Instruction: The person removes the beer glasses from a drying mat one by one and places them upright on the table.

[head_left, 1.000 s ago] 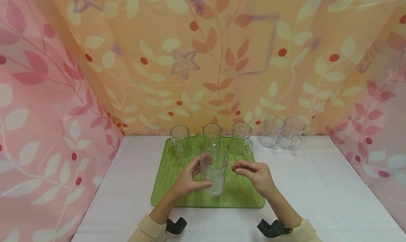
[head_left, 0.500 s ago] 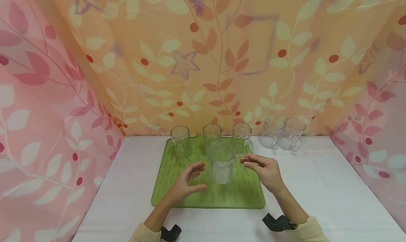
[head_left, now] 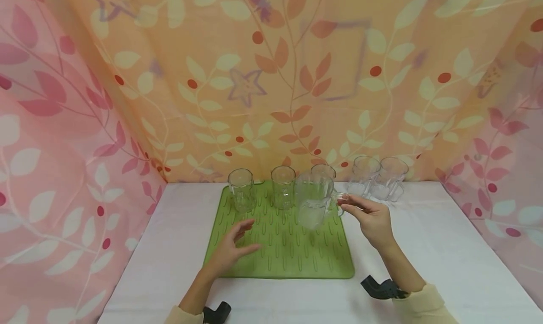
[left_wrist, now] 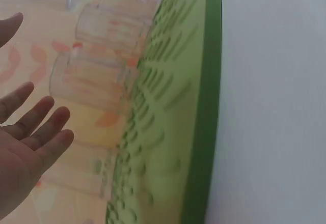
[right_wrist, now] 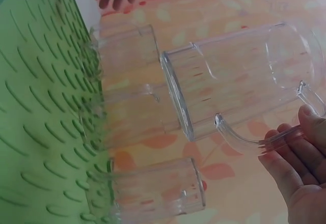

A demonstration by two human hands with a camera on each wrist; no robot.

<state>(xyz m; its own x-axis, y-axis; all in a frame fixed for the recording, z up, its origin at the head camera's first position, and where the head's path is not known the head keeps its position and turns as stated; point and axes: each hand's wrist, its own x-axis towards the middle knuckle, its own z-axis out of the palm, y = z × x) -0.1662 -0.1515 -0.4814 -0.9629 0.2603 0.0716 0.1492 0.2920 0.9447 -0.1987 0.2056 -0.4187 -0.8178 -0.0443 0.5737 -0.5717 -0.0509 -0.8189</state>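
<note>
My right hand (head_left: 373, 220) pinches the handle of a clear glass mug (head_left: 311, 206), thumb and fingers round it. In the head view the mug overlaps the right part of a green ridged drying mat (head_left: 275, 265). The right wrist view has this mug (right_wrist: 239, 76) large and close, the right hand (right_wrist: 305, 168) at its handle. My left hand (head_left: 226, 253) hovers over the mat's left front part, fingers apart and holding nothing. Three similar mugs stand along the mat's back edge: a left one (head_left: 241, 192), a middle one (head_left: 283, 189) and a right one (head_left: 324, 169), partly hidden behind the held mug.
Two more clear mugs, one (head_left: 364, 173) beside the other (head_left: 391, 178), stand on the white table (head_left: 428, 239) right of the mat. A patterned cloth (head_left: 271, 102) hangs behind the table, and pink leafy cloth (head_left: 55, 173) borders the sides.
The right hand has carried the mug back and to the right, away from the mat's middle. The left hand has let go of the mug and drawn back to the left.
</note>
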